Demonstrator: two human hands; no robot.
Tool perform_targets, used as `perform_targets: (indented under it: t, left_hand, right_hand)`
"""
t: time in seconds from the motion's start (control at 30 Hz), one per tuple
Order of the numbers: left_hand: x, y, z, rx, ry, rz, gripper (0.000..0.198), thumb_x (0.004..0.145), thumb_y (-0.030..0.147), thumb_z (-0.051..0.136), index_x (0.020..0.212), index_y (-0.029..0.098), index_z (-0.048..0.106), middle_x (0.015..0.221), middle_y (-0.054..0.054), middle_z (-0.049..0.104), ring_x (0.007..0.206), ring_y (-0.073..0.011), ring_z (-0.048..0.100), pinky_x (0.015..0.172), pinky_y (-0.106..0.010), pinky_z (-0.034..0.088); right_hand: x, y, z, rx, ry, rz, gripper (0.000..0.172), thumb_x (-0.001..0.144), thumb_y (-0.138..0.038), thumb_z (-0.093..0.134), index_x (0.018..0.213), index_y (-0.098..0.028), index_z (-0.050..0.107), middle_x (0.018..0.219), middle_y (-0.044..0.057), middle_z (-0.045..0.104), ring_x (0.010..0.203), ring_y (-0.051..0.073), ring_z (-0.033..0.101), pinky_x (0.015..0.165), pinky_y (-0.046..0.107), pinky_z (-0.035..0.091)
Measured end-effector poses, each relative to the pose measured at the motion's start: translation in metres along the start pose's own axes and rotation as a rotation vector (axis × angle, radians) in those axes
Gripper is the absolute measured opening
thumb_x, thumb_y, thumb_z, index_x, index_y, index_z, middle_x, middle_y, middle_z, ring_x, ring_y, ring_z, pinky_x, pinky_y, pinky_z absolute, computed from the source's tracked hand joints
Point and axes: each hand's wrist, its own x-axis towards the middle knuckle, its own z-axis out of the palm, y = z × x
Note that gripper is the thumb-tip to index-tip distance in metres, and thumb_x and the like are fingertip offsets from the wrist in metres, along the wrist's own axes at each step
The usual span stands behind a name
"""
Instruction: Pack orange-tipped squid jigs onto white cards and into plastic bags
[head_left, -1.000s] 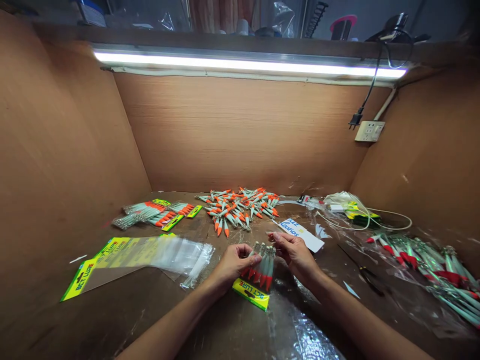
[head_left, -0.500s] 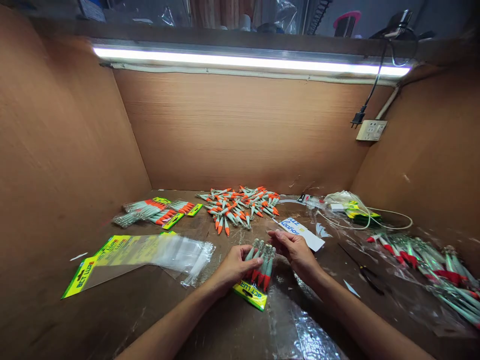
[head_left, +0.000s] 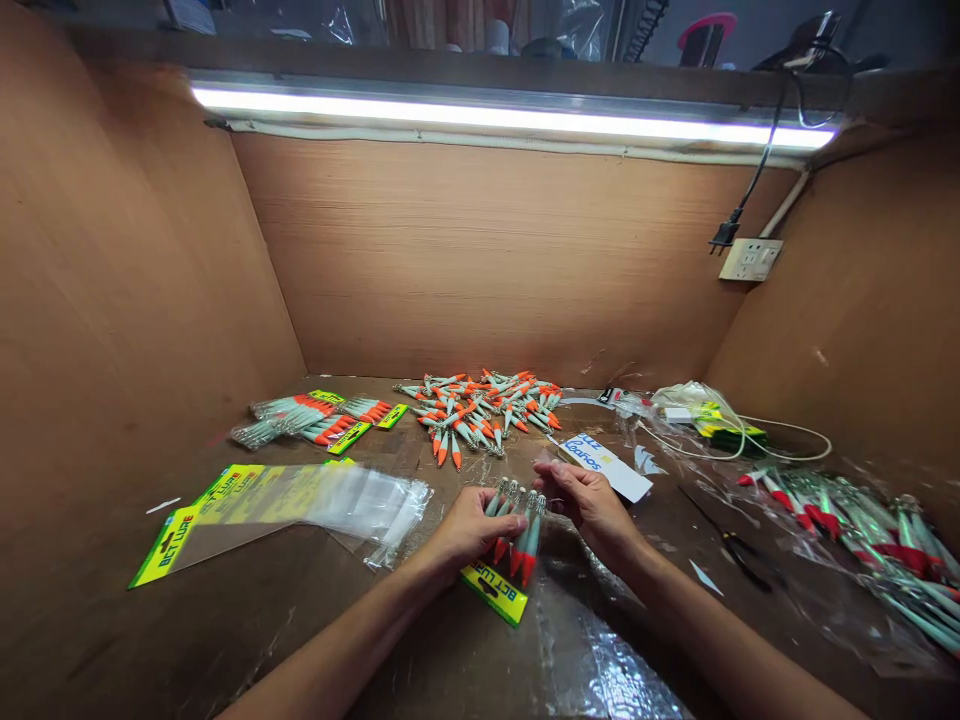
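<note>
My left hand (head_left: 474, 525) is closed on a clear packet of lures (head_left: 529, 550), pale green with red tips, their hooks pointing up. A yellow and green header reading BCT LURE (head_left: 495, 592) hangs at the packet's lower end. Just right of the hooks, my right hand (head_left: 581, 492) has thumb and fingers pinched together; clear film seems to be between them, but it is too faint to be sure. Behind the hands lies a pile of orange-tipped lures (head_left: 484, 408). Flat clear bags with yellow headers (head_left: 247, 505) are fanned out on the left.
Filled packets (head_left: 307, 420) lie at the back left. To the right are a white card (head_left: 606, 467), black pliers (head_left: 742, 560), a looped white cord (head_left: 795, 450) and more red-tipped lures (head_left: 892, 545). A plug (head_left: 724, 234) hangs by the socket (head_left: 751, 259).
The packet in my left hand has tilted and shifted slightly left. My right fingers have come closer to the hooks. The camera view has shifted slightly.
</note>
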Motion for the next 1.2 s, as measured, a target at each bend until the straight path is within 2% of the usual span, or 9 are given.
perform_targets:
  t: [0.13,0.27,0.47,0.6,0.77,0.83,1.0,1.1,1.2]
  left_hand:
    - [-0.001,0.0,-0.002,-0.013,-0.038,-0.06,0.044,0.062,0.052,0.086,0.068,0.013,0.066,0.059,0.0,0.061,0.051,-0.0109,0.05,0.051,-0.022,0.033]
    - [-0.002,0.0,-0.004,-0.057,-0.077,-0.086,0.048,0.059,0.052,0.088,0.081,0.012,0.071,0.07,-0.002,0.067,0.058,-0.0135,0.057,0.057,-0.023,0.039]
    - [-0.005,-0.002,-0.002,-0.111,-0.026,-0.095,0.044,0.061,0.048,0.088,0.073,0.012,0.067,0.064,0.0,0.063,0.054,-0.0107,0.053,0.054,-0.021,0.037]
    - [-0.003,-0.004,0.002,-0.165,-0.034,-0.068,0.045,0.06,0.044,0.09,0.082,0.012,0.069,0.071,-0.002,0.066,0.059,-0.0129,0.057,0.059,-0.023,0.043]
    - [0.0,-0.005,0.006,-0.199,0.019,-0.034,0.043,0.06,0.042,0.09,0.08,0.012,0.068,0.07,-0.001,0.065,0.059,-0.012,0.055,0.06,-0.023,0.043]
    - [-0.001,-0.003,0.004,-0.175,-0.013,-0.029,0.043,0.063,0.044,0.089,0.084,0.012,0.069,0.073,-0.002,0.067,0.061,-0.0129,0.057,0.061,-0.023,0.042]
    - [-0.006,0.0,-0.004,-0.029,-0.206,-0.111,0.041,0.064,0.042,0.088,0.087,0.012,0.072,0.069,0.0,0.066,0.055,-0.0104,0.053,0.052,-0.02,0.034]
    - [-0.005,-0.005,-0.006,-0.005,-0.195,-0.102,0.038,0.063,0.041,0.087,0.082,0.012,0.072,0.063,0.001,0.063,0.05,-0.0088,0.048,0.05,-0.02,0.03]
    - [-0.005,-0.007,-0.005,-0.033,-0.165,-0.095,0.039,0.063,0.041,0.087,0.083,0.011,0.073,0.064,0.0,0.064,0.051,-0.0094,0.049,0.051,-0.021,0.033]
  right_hand:
    - [0.001,0.001,-0.002,0.02,0.005,0.004,0.047,0.079,-0.058,0.073,0.105,-0.018,0.076,0.09,0.011,0.077,0.08,0.021,0.068,0.077,0.034,0.05]
    - [0.003,0.005,-0.003,0.006,0.034,-0.011,0.05,0.08,-0.06,0.072,0.107,-0.018,0.076,0.09,0.01,0.078,0.077,0.02,0.069,0.075,0.032,0.05]
    - [-0.001,-0.001,0.0,-0.075,-0.043,-0.008,0.049,0.08,-0.055,0.073,0.113,-0.019,0.073,0.1,0.01,0.076,0.088,0.022,0.067,0.078,0.032,0.05]
    - [-0.002,-0.007,-0.001,-0.235,-0.065,-0.063,0.04,0.069,-0.043,0.085,0.1,-0.02,0.077,0.096,0.006,0.075,0.086,0.022,0.065,0.079,0.033,0.049]
    - [0.001,-0.004,-0.005,-0.192,-0.009,-0.086,0.03,0.066,-0.038,0.087,0.089,-0.02,0.079,0.087,0.004,0.075,0.082,0.021,0.064,0.081,0.034,0.048]
    - [0.002,-0.001,-0.006,-0.16,0.0,-0.072,0.032,0.066,-0.036,0.087,0.093,-0.02,0.079,0.089,0.005,0.075,0.083,0.021,0.064,0.082,0.034,0.048]
    - [0.001,0.003,-0.007,0.015,-0.027,0.027,0.044,0.065,-0.03,0.089,0.106,-0.021,0.075,0.088,0.003,0.072,0.08,0.017,0.065,0.076,0.03,0.05]
    - [0.001,0.001,-0.007,0.063,-0.001,0.063,0.05,0.061,-0.027,0.091,0.108,-0.021,0.074,0.09,0.003,0.073,0.081,0.017,0.067,0.075,0.029,0.051]
    - [0.002,-0.001,-0.009,0.029,0.027,0.047,0.051,0.062,-0.028,0.09,0.109,-0.02,0.072,0.093,0.006,0.075,0.084,0.019,0.069,0.076,0.03,0.052]
